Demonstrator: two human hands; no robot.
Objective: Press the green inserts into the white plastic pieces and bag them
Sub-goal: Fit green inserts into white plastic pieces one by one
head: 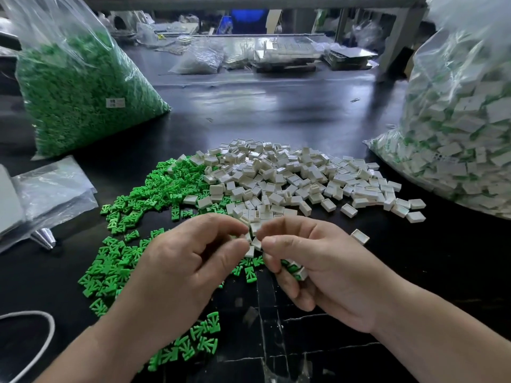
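A heap of white plastic pieces lies mid-table, with loose green inserts spread to its left and toward me. My left hand and my right hand meet above the near edge of the heap, their fingertips pinching a small white piece between them. Several assembled white-and-green pieces sit in my right hand's curled lower fingers. What my left thumb and forefinger cover is hidden.
A big clear bag of green inserts stands at the back left. A large clear bag of assembled pieces fills the right side. Flat empty plastic bags lie at the left edge, a white cord at the bottom left.
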